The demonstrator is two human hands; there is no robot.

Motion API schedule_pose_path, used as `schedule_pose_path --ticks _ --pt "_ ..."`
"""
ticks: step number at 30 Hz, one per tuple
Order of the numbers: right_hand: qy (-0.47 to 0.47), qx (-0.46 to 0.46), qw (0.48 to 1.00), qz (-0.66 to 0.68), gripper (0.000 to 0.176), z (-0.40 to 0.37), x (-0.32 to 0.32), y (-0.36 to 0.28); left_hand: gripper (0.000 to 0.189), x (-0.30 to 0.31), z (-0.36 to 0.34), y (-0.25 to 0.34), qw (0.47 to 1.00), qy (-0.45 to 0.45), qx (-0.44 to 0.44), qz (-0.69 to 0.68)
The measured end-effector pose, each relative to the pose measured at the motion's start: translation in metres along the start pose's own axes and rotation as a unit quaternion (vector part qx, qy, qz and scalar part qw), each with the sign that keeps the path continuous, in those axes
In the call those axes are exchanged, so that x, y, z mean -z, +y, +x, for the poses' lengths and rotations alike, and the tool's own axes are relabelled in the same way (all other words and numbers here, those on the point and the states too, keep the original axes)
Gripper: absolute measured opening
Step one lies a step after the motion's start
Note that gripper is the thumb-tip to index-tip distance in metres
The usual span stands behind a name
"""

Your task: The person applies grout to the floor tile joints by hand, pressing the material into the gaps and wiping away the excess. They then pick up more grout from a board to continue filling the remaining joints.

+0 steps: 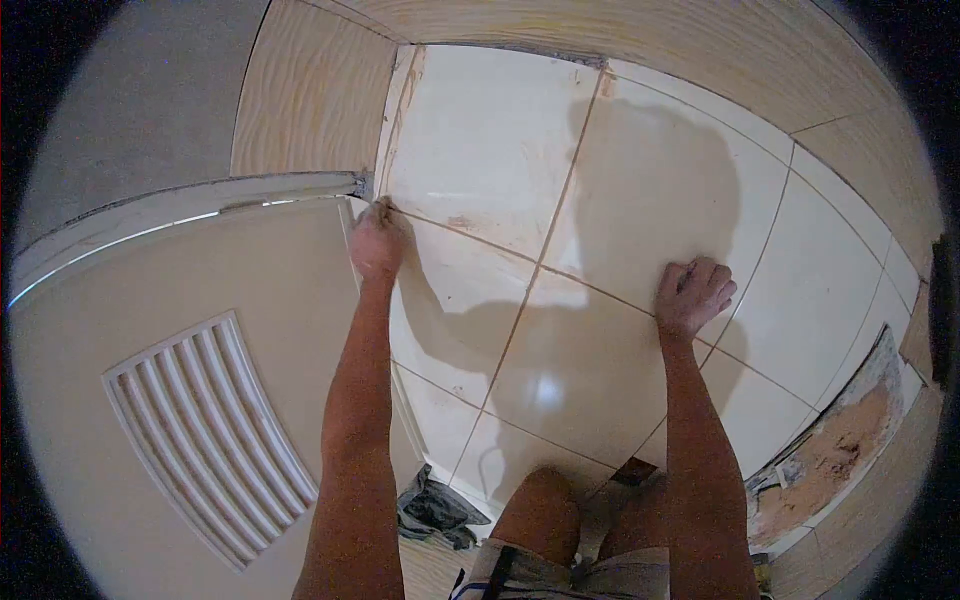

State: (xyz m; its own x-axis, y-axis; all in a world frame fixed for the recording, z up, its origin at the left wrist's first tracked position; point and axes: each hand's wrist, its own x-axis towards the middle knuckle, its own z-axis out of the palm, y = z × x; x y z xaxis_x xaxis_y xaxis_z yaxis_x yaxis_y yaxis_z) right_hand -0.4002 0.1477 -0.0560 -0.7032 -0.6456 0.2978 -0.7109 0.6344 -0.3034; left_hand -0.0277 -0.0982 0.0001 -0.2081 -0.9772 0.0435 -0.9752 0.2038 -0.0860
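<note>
My left hand is closed, its fingertips at the tile joint beside the door's edge. A small brownish bit shows at those fingertips, too small to name. My right hand is curled into a loose fist over the white floor tiles, close to a brown grout line. Something dark shows between its fingers, and I cannot tell what it is. Brown grout smears mark the tiles near my left hand. Shadows of my head and arms fall across the floor.
A beige door with a slatted vent stands at the left. A dark crumpled cloth or bag lies near my knees. A tray-like piece with brown grout sits at the right. A square drain hole opens between tiles. Wood-patterned wall tiles border the floor.
</note>
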Motion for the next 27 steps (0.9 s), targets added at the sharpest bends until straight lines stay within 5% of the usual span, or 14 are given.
schedule_pose_path --ticks 2,4,5,7,10,14,16,17,20,21,24,27 --pt "-0.012 -0.003 1.000 0.005 0.024 0.000 0.003 -0.001 0.031 0.006 0.000 0.005 0.997 0.038 -0.031 -0.060" --pt "-0.024 -0.011 1.000 0.011 0.024 0.000 0.005 -0.002 0.034 0.025 0.018 -0.004 0.989 -0.123 0.054 -0.054" --pt "-0.009 -0.005 1.000 0.009 0.024 0.000 0.002 -0.001 0.034 0.031 0.025 -0.004 0.990 -0.120 0.052 -0.055" --pt "0.012 0.000 1.000 0.002 0.024 0.003 0.003 -0.002 0.035 0.034 0.037 -0.002 0.995 0.057 -0.082 -0.001" --pt "-0.028 0.000 1.000 -0.012 0.026 0.003 0.005 -0.004 0.034 0.011 0.068 0.001 0.988 0.100 -0.114 -0.011" --pt "-0.056 -0.016 0.998 -0.021 0.029 0.002 0.006 -0.005 0.033 -0.011 0.077 0.032 0.994 0.105 -0.021 0.012" --pt "-0.071 -0.023 0.997 -0.017 0.031 0.004 0.004 -0.003 0.040 -0.009 0.093 0.030 0.995 -0.063 0.057 0.056" --pt "-0.027 0.010 0.999 -0.033 0.032 0.000 -0.002 0.001 0.043 -0.018 0.104 0.007 0.999 0.016 -0.041 -0.019" --pt "0.006 0.037 0.998 -0.047 0.033 -0.004 -0.005 0.002 0.019 0.018 0.133 0.038 0.997 0.064 -0.037 -0.021" --pt "-0.007 0.038 0.998 -0.045 0.034 -0.002 -0.004 0.002 0.024 0.020 0.145 0.045 0.999 -0.013 0.033 -0.009" --pt "-0.054 0.007 0.998 -0.036 0.033 -0.002 0.001 0.001 0.025 0.002 0.149 0.060 0.996 0.036 -0.031 0.069" --pt "-0.097 -0.036 0.993 -0.053 0.032 -0.002 0.004 -0.003 0.025 -0.001 0.129 0.066 0.999 0.024 -0.002 0.022"
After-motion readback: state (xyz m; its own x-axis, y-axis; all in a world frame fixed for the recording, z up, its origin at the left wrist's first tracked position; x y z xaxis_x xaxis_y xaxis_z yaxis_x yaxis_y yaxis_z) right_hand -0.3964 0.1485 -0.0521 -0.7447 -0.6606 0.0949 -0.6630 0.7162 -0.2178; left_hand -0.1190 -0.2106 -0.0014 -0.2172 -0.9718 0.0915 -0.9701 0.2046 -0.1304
